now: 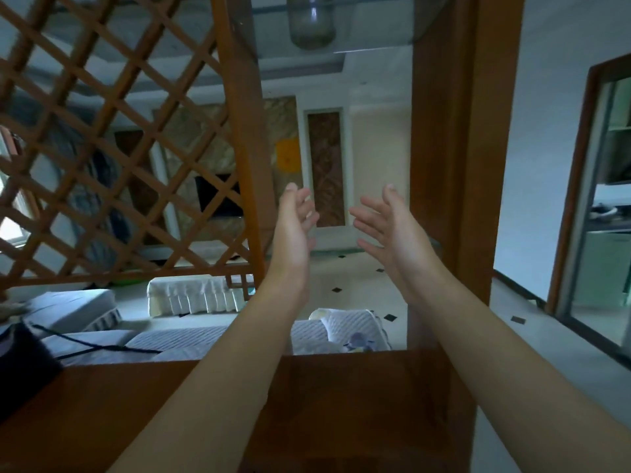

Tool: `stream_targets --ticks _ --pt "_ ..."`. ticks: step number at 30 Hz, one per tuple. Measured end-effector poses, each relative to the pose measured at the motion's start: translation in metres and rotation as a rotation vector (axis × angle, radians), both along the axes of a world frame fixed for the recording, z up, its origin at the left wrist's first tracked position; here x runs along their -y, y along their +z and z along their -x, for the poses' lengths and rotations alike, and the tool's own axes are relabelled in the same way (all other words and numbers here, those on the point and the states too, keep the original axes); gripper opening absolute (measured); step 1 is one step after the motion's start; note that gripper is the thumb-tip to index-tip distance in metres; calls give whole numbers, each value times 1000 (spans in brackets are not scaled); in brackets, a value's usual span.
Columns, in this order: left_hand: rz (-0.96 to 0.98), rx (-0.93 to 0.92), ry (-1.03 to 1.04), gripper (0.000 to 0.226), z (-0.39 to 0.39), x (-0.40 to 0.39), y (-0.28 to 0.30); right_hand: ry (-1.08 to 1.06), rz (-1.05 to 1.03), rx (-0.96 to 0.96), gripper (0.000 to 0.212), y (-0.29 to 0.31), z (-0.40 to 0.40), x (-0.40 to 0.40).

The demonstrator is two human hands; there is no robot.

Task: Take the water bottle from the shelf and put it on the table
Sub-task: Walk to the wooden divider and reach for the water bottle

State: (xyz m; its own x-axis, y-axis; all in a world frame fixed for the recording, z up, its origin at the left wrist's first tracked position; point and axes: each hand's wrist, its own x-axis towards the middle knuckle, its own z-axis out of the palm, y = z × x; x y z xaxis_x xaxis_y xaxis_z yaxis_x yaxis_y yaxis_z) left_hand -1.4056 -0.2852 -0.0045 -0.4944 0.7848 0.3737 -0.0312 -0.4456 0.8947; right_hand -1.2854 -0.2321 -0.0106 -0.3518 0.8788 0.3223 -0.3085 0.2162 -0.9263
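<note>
A clear plastic water bottle (311,23) stands on a glass shelf (382,32) at the top of the view, seen from below through the glass; its upper part is cut off by the frame edge. Both arms are raised in the opening under the shelf. My left hand (294,230) and my right hand (392,227) face each other palm to palm, fingers spread, holding nothing. They are well below the bottle and apart from it.
A wooden lattice screen (112,138) fills the left. A thick wooden post (457,165) stands on the right. A brown wooden ledge (341,404) lies below my arms, with a black object (20,367) at its left end. Sofas with pale covers (191,295) lie beyond.
</note>
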Motion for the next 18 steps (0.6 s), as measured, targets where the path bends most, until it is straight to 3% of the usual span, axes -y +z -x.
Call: stream_targets --ticks 18 --pt "-9 -63 -4 60 -5 -9 13 1 -21 -13 65 12 -6 -6"
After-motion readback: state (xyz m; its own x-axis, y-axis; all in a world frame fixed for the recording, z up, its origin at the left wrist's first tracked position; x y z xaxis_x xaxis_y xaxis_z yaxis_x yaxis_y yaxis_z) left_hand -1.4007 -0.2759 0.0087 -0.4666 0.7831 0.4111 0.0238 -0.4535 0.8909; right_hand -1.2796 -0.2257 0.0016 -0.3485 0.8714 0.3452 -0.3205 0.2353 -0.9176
